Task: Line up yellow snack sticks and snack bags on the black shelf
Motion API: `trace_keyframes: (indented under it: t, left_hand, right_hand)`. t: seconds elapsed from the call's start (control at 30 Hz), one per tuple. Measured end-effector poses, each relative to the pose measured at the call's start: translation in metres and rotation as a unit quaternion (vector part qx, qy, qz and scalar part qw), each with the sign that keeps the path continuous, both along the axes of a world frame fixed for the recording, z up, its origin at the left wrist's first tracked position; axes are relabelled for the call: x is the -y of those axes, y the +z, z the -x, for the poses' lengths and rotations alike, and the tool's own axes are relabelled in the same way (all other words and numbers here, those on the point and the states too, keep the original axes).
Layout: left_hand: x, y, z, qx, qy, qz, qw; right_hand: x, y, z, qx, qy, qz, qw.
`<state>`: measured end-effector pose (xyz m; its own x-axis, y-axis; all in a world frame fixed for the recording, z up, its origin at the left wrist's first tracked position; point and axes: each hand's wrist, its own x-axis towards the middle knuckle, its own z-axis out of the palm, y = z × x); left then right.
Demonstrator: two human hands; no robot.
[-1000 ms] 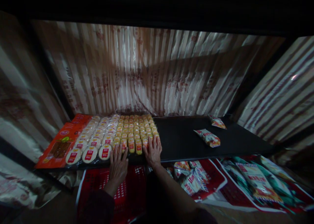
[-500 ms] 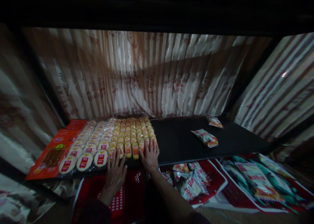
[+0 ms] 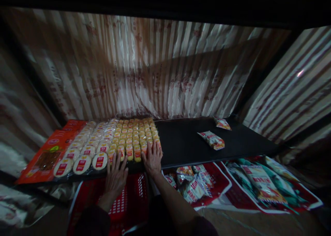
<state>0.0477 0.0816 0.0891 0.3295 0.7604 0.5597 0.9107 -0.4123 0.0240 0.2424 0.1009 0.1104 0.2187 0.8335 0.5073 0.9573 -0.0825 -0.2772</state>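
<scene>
Rows of small yellow wrapped cakes (image 3: pixel 133 136) stand side by side on a black shelf (image 3: pixel 181 139). My left hand (image 3: pixel 116 175) lies at their front left corner, fingers stretched out over the shelf's front edge. At the front right corner, my right hand (image 3: pixel 153 160) rests with its fingers spread against the cakes. Neither hand grips anything. Left of the yellow cakes are rows of round white wrapped cakes (image 3: pixel 82 163) with red labels. Farther left lie flat orange packets (image 3: pixel 49 156).
Two snack bags (image 3: pixel 212 140) lie on the shelf's right part. Below the front edge are a red basket (image 3: pixel 88 191) and more red baskets (image 3: pixel 227 180) holding snack bags (image 3: pixel 195 189). Striped sheeting (image 3: pixel 165 74) hangs behind, with dark posts at both sides.
The view has shifted, so the shelf and its goods appear slightly higher and farther left. Both hands stay at the front of the yellow cakes, with little visible movement against them.
</scene>
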Motion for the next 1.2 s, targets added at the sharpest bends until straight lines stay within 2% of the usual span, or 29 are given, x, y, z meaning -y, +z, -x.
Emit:
trace_keyframes:
  t: [0.27,0.5,0.67,0.9,1.2]
  left_hand:
    - [-0.004,0.003,-0.004,0.010,0.015,-0.030,0.999]
    - [-0.012,0.011,-0.019,-0.010,-0.012,-0.057,0.998]
    - [-0.017,0.010,-0.029,-0.004,-0.016,-0.047,0.999]
    - [-0.019,0.010,-0.025,-0.032,-0.011,-0.038,0.999]
    - [-0.029,0.019,-0.026,-0.040,-0.020,-0.046,0.998]
  right_hand:
    - [0.001,-0.001,-0.003,-0.030,0.005,-0.021,0.999]
    - [0.000,0.002,-0.011,-0.061,0.002,-0.016,0.998]
    - [-0.006,0.001,-0.019,-0.097,-0.030,-0.026,0.995]
    - [-0.012,-0.005,-0.024,-0.144,-0.025,-0.007,0.989]
    - [-0.014,-0.005,-0.024,-0.196,-0.025,-0.030,0.980]
